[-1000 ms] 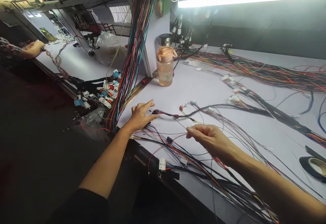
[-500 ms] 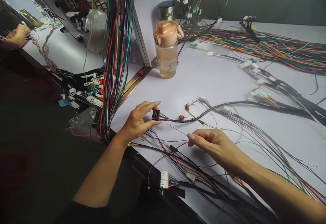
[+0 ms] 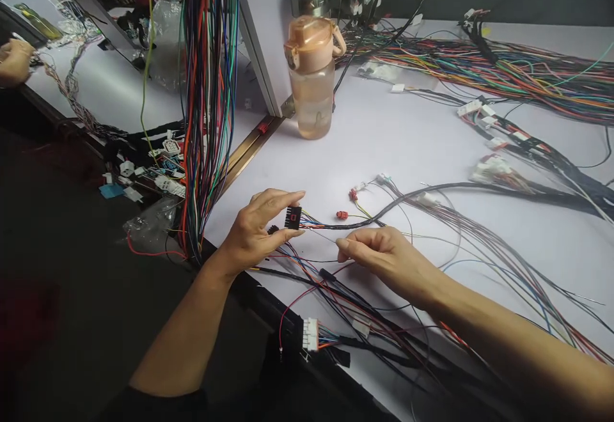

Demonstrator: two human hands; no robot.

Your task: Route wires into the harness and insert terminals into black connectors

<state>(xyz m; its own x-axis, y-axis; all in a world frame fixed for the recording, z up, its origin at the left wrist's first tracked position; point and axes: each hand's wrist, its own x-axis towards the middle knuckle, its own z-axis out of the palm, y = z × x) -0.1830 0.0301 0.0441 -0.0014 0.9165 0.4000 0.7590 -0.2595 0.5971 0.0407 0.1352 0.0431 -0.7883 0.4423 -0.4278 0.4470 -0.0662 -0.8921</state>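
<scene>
- Left hand [image 3: 254, 230] pinches a small black connector [image 3: 293, 217] between thumb and forefinger, lifted just off the counter [image 3: 407, 147] near its front-left edge. The wire-entry side is turned toward the other hand, probably so the cavities are open to it.
- Right hand [image 3: 384, 259] has thumb and forefinger closed on a thin wire [image 3: 322, 236]. The free end points at the connector and sits just short of it, on the same line as the connector's rear face.
- The connector's own leads run right into a black-sleeved harness branch [image 3: 432, 190] lying across the counter middle. Two small red terminals [image 3: 341, 215] lie just beside that branch.
- A loose wire bundle with a white plug [image 3: 309, 334] hangs over the front edge, under both wrists.
- Peach-lidded water bottle [image 3: 311, 77] stands upright toward the back-left, well apart from the work.
- Hanging coloured wires [image 3: 206, 89] drop past the left edge.
- Another person's hand [image 3: 14, 61] is at the far left, on a separate surface.
</scene>
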